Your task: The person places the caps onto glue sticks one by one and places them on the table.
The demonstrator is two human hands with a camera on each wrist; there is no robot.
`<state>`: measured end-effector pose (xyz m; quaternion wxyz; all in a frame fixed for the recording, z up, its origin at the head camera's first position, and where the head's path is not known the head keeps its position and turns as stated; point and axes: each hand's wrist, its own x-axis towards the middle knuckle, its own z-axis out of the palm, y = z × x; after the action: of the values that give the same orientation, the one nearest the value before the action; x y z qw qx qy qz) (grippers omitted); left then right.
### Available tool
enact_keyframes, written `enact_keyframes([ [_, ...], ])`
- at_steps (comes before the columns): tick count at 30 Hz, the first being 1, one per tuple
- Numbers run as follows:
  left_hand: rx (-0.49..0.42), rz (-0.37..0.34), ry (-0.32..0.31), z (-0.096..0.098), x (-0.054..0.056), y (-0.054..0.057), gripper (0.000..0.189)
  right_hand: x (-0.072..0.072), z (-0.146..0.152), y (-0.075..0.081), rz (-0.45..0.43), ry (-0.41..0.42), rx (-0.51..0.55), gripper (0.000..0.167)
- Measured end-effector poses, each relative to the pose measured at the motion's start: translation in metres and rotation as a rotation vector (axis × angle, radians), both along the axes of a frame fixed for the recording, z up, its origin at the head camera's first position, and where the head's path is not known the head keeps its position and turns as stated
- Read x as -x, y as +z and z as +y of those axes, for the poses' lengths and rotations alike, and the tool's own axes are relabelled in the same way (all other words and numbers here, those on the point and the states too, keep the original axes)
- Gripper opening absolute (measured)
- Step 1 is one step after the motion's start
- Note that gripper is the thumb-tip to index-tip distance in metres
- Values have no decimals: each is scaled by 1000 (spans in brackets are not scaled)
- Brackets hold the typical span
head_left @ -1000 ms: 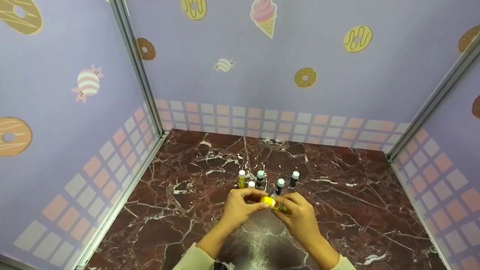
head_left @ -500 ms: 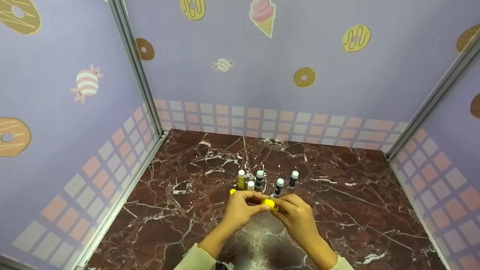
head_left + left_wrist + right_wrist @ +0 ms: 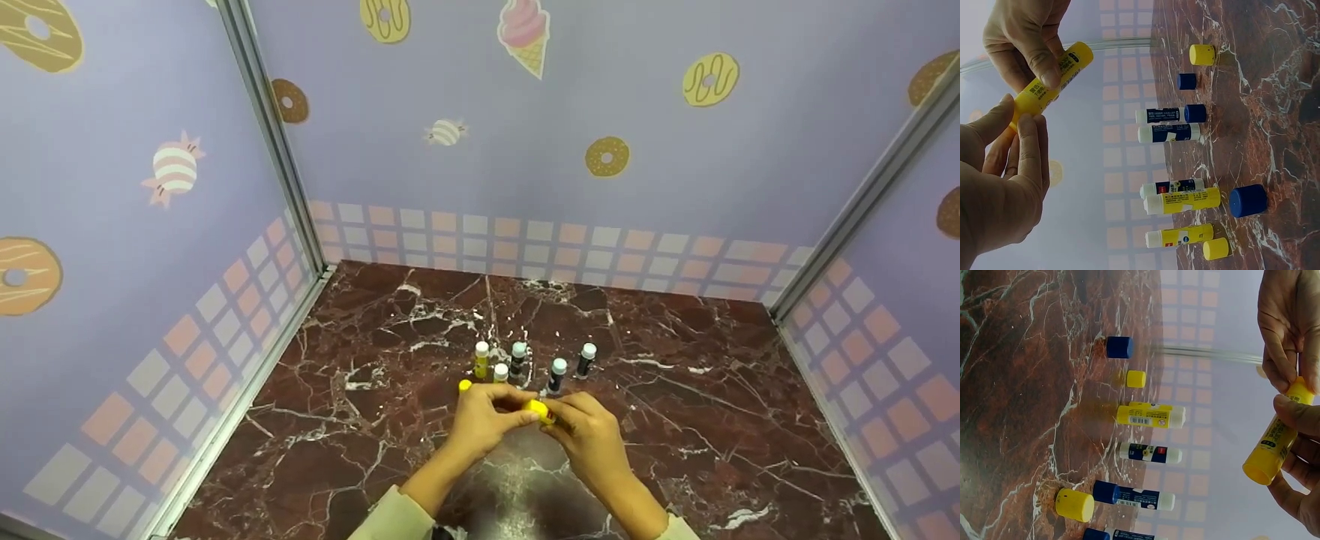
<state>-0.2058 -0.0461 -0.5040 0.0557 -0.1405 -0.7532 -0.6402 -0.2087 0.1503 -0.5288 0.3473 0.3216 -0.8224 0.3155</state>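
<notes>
Both hands hold a yellow glue stick [image 3: 1053,84] tilted above the table. My left hand [image 3: 480,416] pinches its yellow cap end between thumb and fingers. Around the body, my right hand [image 3: 592,431] curls its fingers and thumb. The right wrist view shows the lower end of the stick [image 3: 1266,458] sticking out past the right hand. Beyond the hands, uncapped yellow glue sticks [image 3: 481,360] and navy glue sticks [image 3: 586,360] stand upright with white tops showing.
Loose caps stand on the dark red marbled table [image 3: 360,442]: a yellow cap [image 3: 1202,54], a large blue cap [image 3: 1248,201], a smaller yellow cap [image 3: 1216,248] and more blue ones. Patterned walls [image 3: 525,172] enclose the table at the back and both sides.
The pale band between the held stick's cap and body has gone from sight. Both hands stay nearly in place, the right shifting slightly left, and a yellow cap shows more beside the left hand.
</notes>
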Motion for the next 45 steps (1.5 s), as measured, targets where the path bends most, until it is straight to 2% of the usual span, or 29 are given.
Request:
enact_keyframes([
  [6,23,-14,16,2,-1,-1,27,-2,-1,-2,2,-32,-3,43],
  [14,39,-31,-1,2,-1,1,26,-3,0,0,-2,-55,-11,41],
  [24,77,13,-21,0,-1,9,29,-2,3,1,-11,-99,-29,38],
  [28,132,37,-4,-6,1,10,26,-1,9,-2,-71,-128,1,40],
  [32,258,113,51,-16,4,9,19,4,20,-4,-162,-174,53,41],
  [38,432,236,135,-31,9,-1,18,15,40,-8,-345,-172,230,37],
  [45,539,254,193,-41,14,-11,23,27,65,-13,-474,-251,380,31],
])
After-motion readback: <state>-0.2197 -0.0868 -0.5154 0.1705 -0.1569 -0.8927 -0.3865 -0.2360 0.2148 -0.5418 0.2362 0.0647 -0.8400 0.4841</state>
